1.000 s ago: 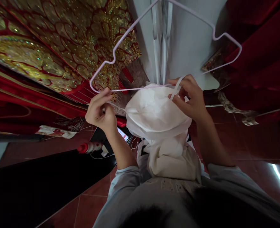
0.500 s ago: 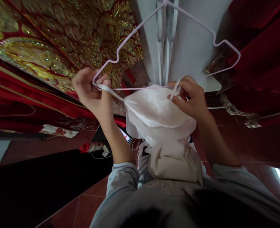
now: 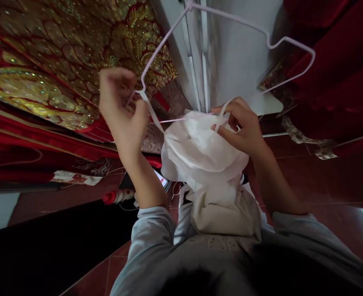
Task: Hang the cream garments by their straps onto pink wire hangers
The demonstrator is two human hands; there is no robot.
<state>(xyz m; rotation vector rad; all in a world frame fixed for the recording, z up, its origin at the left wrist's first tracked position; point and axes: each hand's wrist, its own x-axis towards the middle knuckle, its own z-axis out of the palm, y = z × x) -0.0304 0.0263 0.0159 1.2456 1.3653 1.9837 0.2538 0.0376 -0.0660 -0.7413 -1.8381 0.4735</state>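
Observation:
A pale pink clothes hanger (image 3: pixel 230 15) stands tilted above my lap. The fingers of my left hand (image 3: pixel 124 109), slightly blurred, curl around its left end. A thin white strap loops over the hanger's left notch beside that thumb and runs down to a white strappy garment (image 3: pixel 200 144). My right hand (image 3: pixel 241 125) has the garment's other strap (image 3: pixel 223 115) between thumb and fingers, stretched into a loop near the hanger's bottom bar. The hanger's right shoulder bears no strap. The garment's lower part bunches over my lap, its full shape hidden in folds.
Gold-sequined red clothing (image 3: pixel 86 53) hangs close on the left, dark red cloth (image 3: pixel 338 82) on the right. Between them stands a pale panel (image 3: pixel 240 61) with metal bars. A red-capped bottle (image 3: pixel 116 196) and a lit phone (image 3: pixel 160 179) lie beyond my left arm.
The hanger has tilted, its top shifting left and its left end rising. My left hand has moved up, and the left strap now sits in the notch rather than at the lower corner.

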